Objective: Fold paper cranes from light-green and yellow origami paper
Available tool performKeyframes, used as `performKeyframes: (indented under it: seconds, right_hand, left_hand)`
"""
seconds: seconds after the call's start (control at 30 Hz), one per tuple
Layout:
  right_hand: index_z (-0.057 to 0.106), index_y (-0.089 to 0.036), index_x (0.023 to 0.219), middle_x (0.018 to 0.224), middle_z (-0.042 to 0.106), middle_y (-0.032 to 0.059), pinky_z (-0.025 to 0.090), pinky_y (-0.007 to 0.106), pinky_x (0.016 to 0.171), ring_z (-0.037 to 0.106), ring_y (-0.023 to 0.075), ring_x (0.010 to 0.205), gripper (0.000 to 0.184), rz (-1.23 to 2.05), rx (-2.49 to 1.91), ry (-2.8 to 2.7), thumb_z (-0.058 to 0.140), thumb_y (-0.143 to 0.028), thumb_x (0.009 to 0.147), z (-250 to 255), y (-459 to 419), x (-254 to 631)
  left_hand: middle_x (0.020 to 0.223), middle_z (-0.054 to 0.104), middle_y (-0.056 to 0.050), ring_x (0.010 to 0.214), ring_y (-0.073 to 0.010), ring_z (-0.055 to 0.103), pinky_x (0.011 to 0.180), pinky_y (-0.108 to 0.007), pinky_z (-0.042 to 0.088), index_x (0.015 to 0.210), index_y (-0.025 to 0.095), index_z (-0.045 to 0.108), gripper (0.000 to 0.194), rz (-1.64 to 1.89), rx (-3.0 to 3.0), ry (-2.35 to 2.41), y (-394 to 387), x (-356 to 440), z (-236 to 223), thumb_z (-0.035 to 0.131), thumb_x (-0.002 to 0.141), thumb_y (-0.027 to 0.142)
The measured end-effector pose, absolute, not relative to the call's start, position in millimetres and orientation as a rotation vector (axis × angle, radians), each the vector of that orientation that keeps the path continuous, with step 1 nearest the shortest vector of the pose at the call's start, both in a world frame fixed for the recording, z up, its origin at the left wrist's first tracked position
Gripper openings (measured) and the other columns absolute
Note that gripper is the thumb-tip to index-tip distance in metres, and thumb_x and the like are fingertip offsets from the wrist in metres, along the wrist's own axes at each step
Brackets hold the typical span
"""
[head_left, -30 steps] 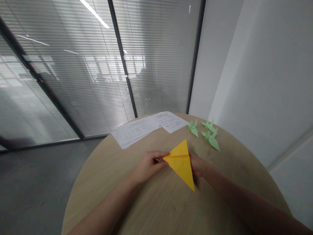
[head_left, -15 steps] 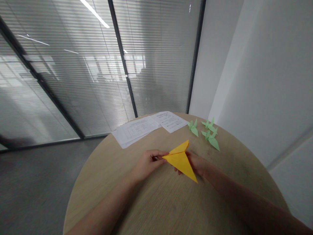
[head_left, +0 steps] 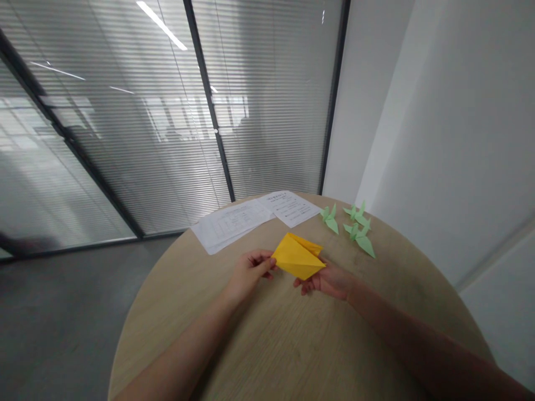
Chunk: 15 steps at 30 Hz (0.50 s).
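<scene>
A folded yellow paper is held just above the round wooden table, near its middle. My left hand pinches the paper's left corner with thumb and fingers closed. My right hand supports it from below on the right, fingers curled under the paper. The paper looks partly opened, with a raised flap toward the far side.
Three green origami cranes sit at the table's far right. Two printed white sheets lie at the far edge. Behind the table are glass walls with blinds; a white wall stands on the right.
The yellow paper has been lifted off the table and turned; its long lower point has swung up and away, so it looks shorter. Both hands rose slightly with it.
</scene>
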State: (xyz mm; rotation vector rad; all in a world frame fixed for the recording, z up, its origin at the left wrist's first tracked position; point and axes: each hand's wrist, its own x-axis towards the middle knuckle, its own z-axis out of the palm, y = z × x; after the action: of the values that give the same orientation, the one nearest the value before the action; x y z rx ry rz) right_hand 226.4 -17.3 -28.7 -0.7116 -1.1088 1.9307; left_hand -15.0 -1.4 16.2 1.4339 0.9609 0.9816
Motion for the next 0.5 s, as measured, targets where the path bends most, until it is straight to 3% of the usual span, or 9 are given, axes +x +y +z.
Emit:
performKeyframes:
  seconds: [0.1,0.3,0.4,0.5]
  right_hand:
    - [0.070,-0.021,0.122,0.118,0.075,0.0121,0.060,0.034,0.076,0.073,0.0222,0.093,0.040,1.897,-0.723,-1.092,0.075,-0.039,0.087,-25,-18,223]
    - [0.067,-0.020,0.126,0.128,0.072,0.0180,0.057,0.049,0.095,0.071,0.0302,0.112,0.052,1.837,-0.666,-1.017,0.057,-0.060,0.096,-15,-17,225]
    - [0.067,-0.019,0.127,0.128,0.071,0.0198,0.058,0.051,0.095,0.071,0.0319,0.113,0.062,1.801,-0.707,-1.044,0.049,-0.070,0.097,-18,-16,226]
    - [0.067,-0.019,0.127,0.128,0.072,0.0188,0.062,0.046,0.085,0.073,0.0297,0.107,0.059,1.766,-0.764,-1.077,0.055,-0.068,0.096,-24,-15,224]
  left_hand:
    - [0.080,0.075,-0.005,0.072,-0.0172,0.067,0.063,-0.028,0.055,0.099,0.017,0.077,0.039,1.038,1.392,0.997,2,-16,14,0.085,0.073,0.046]
    - [0.084,0.074,-0.005,0.073,-0.0175,0.067,0.063,-0.028,0.054,0.105,0.016,0.074,0.043,1.085,1.389,1.060,6,-19,15,0.083,0.072,0.043]
    - [0.084,0.074,-0.006,0.074,-0.0186,0.067,0.064,-0.029,0.054,0.103,0.016,0.074,0.041,1.099,1.391,1.084,7,-21,16,0.082,0.072,0.041]
    - [0.086,0.076,-0.008,0.075,-0.0199,0.069,0.065,-0.031,0.055,0.102,0.015,0.075,0.039,1.102,1.410,1.100,9,-22,14,0.082,0.073,0.040]
